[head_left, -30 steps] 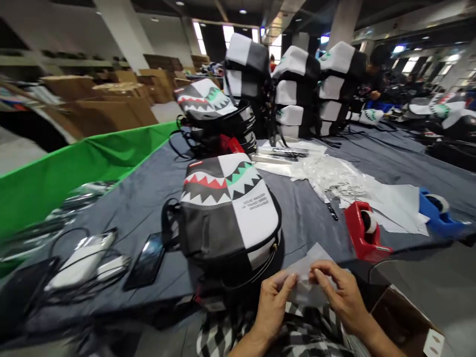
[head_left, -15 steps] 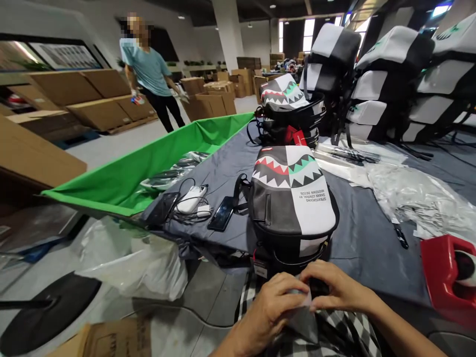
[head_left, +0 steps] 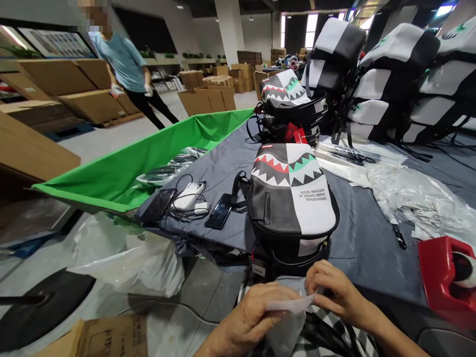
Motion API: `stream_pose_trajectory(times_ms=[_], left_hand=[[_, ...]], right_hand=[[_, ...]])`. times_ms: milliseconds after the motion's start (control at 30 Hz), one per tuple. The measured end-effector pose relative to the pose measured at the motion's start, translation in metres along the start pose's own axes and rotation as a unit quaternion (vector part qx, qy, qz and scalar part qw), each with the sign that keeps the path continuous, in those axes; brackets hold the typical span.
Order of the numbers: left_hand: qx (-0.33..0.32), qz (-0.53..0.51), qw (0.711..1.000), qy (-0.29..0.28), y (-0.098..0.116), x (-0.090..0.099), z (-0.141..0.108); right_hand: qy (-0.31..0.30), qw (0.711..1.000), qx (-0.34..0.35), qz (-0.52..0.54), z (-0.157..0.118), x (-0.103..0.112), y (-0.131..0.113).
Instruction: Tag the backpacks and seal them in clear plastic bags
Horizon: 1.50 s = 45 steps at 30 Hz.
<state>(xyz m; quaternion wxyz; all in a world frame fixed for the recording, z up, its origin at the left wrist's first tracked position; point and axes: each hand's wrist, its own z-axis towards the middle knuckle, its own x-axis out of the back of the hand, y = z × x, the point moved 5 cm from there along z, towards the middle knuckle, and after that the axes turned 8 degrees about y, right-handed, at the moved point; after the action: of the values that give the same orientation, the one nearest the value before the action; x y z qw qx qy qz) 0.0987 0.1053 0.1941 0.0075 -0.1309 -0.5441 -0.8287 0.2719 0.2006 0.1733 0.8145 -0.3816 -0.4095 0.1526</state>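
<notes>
A small translucent plastic bag (head_left: 284, 329) is stretched over the lap, its upper edge pulled out between both hands. My left hand (head_left: 258, 310) is closed on the left side of that edge. My right hand (head_left: 329, 287) pinches its right corner with thumb and fingers. Just beyond the hands, a black-and-white backpack (head_left: 290, 198) with a shark-mouth print lies flat at the table's near edge, its front face up. A paper hang tag (head_left: 259, 267) dangles from its near left side. The fingertips of my left hand are partly covered by the plastic.
Left of the backpack are a phone (head_left: 219, 211) and a white charger (head_left: 189, 196) with cables. A red tape dispenser (head_left: 442, 277) and crumpled plastic (head_left: 420, 193) lie right. Backpack stacks (head_left: 372, 94) rise behind. A green fabric bin (head_left: 111, 173) adjoins the table; a person (head_left: 126, 64) walks beyond.
My hands have moved apart, spreading the plastic bag's edge, and my left hand has shifted left and down. The person in the background has moved left.
</notes>
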Motion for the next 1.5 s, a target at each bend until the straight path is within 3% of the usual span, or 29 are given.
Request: stream_pose_trajectory(times_ms=[133,267,367,467,600,700,767,867,900,967,1100,1267,1367,1500], left_hand=[[0.078,-0.032,0.994,0.063,-0.012,0.016,-0.007],[0.161,0.037,0.971,0.171,-0.058,0.03,-0.01],[0.214,0.018,0.938,0.271,-0.097,0.038,-0.006],[0.215,-0.042,0.915,0.339,-0.119,0.045,0.001],[0.184,0.025,0.883,0.431,-0.113,0.052,0.001],[0.069,0.223,0.835,0.498,-0.075,0.044,-0.01],[-0.073,0.331,0.828,0.447,-0.047,0.022,-0.01],[-0.217,0.388,0.847,0.291,-0.029,-0.017,-0.003],[-0.228,0.394,0.85,0.264,-0.031,-0.025,0.0],[-0.215,0.401,0.85,0.266,-0.041,-0.028,0.008],[-0.221,0.387,0.847,0.291,-0.066,-0.02,0.019],[-0.247,0.413,0.833,0.272,-0.077,-0.011,0.019],[-0.26,0.445,0.828,0.219,-0.076,-0.007,0.02],[-0.316,0.475,0.812,0.126,-0.068,-0.003,0.023]], right_hand=[[0.053,0.998,-0.012,-0.038,-0.007,0.01,0.006],[0.164,0.976,-0.049,-0.132,-0.012,0.013,0.015],[0.167,0.963,-0.053,-0.203,-0.01,0.003,0.024],[0.178,0.952,-0.028,-0.246,-0.009,-0.004,0.033],[0.197,0.948,-0.012,-0.249,-0.012,-0.007,0.042],[0.191,0.955,-0.02,-0.224,-0.014,-0.008,0.043],[0.189,0.959,-0.016,-0.213,-0.014,-0.008,0.04],[0.193,0.959,-0.004,-0.207,-0.013,-0.008,0.035],[0.195,0.959,-0.002,-0.207,-0.013,-0.008,0.035],[0.197,0.958,0.002,-0.211,-0.013,-0.008,0.034],[0.202,0.955,0.011,-0.215,-0.015,-0.011,0.033],[0.208,0.954,-0.001,-0.215,-0.023,-0.011,0.038],[0.233,0.951,-0.061,-0.194,-0.037,0.0,0.049],[0.248,0.942,-0.192,-0.124,-0.061,0.017,0.067]])
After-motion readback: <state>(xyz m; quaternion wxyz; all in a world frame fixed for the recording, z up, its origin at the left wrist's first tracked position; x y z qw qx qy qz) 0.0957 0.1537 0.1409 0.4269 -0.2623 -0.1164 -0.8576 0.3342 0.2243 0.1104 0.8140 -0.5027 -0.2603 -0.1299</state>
